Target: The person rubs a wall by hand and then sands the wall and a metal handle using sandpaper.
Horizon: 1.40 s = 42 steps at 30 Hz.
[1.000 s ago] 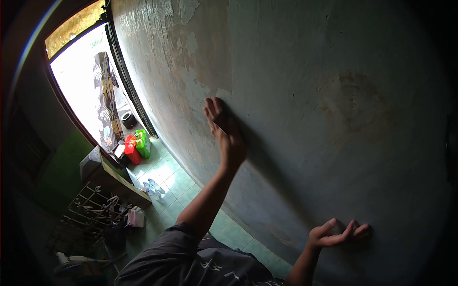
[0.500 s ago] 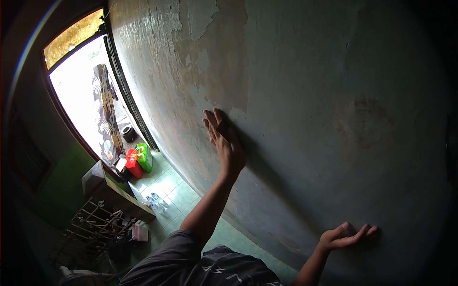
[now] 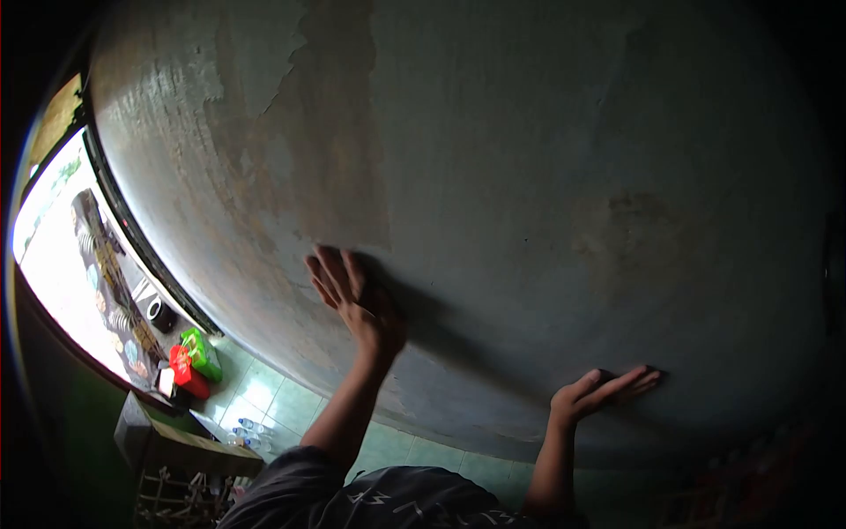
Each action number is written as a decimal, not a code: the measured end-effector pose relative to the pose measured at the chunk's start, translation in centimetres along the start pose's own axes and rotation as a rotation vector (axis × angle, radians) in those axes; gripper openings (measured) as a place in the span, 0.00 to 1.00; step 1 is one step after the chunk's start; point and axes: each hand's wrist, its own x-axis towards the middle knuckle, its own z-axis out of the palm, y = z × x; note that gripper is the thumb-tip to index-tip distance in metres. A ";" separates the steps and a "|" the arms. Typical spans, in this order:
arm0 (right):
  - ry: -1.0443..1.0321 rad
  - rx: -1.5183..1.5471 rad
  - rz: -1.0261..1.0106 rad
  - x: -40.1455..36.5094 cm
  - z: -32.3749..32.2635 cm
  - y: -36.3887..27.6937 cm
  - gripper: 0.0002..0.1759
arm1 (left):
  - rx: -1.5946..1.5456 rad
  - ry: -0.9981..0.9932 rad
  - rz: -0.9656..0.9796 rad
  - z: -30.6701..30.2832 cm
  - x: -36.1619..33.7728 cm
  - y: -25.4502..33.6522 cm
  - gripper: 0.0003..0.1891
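A worn, grey-green wall [image 3: 476, 176] with peeling patches fills most of the view. My left hand [image 3: 352, 295] lies against it left of centre, below a brownish bare strip, its fingers spread and pointing up and left. Lower right, my right hand [image 3: 604, 394] touches the wall with its fingers stretched out to the right and the thumb apart. Neither hand holds anything. A long shadow runs over the wall from my left hand toward my right.
A bright doorway [image 3: 62, 256] with a hanging patterned cloth [image 3: 110, 291] is at the left. Red bag [image 3: 187, 372], green bag [image 3: 203, 354] and bottles [image 3: 250, 432] stand on the tiled floor [image 3: 291, 406], near a wooden piece of furniture [image 3: 198, 450].
The view has turned, so doorway and bags sit further left and lower. My left hand appears lower and further left, my right hand slightly higher and left; both remain at the wall.
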 end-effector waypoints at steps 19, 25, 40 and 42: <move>-0.038 -0.057 0.121 5.2 -5.2 14.6 0.46 | -0.037 -0.257 0.641 0.4 0.6 6.6 0.30; -0.092 -0.083 -0.032 7.8 -8.0 22.6 0.47 | 0.199 0.071 0.112 2.2 8.9 14.9 0.28; -0.027 -0.030 -0.181 8.6 -7.9 31.5 0.43 | 0.057 -0.244 0.688 6.2 9.2 31.3 0.27; -0.033 -0.015 -0.162 8.2 -8.2 31.3 0.43 | 0.336 -0.677 1.131 5.4 3.8 34.9 0.28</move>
